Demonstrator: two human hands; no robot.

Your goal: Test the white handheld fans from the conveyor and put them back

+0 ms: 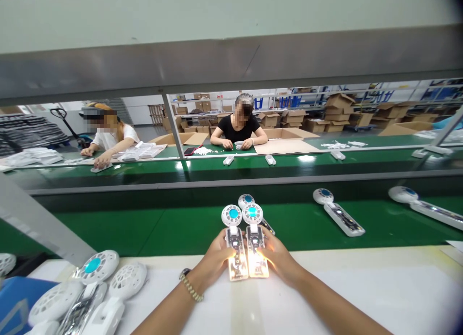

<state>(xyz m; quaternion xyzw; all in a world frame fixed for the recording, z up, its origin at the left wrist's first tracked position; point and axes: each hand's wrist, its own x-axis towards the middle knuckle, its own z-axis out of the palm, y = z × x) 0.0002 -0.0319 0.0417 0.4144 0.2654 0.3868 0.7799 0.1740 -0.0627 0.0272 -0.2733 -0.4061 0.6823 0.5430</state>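
Note:
My left hand (216,252) is wrapped round a small handheld fan (237,262) with a round white grille head, a teal centre and an open body showing its circuit board. A second fan (258,262) of the same kind is gripped in my right hand (280,255). Both stand upright side by side, almost touching, above the near white worktop. Warm yellow light glows from the lower part of each body, and my thumbs press on their fronts. Just behind them another fan (246,200) lies on the green conveyor belt (195,229), partly hidden.
Two more fans (344,218) (434,212) lie on the belt at right. Several fans (104,287) are piled at the near left beside a blue box (18,301). Across the line, two co-workers (239,127) (112,137) handle white parts. A metal shelf (231,60) hangs overhead.

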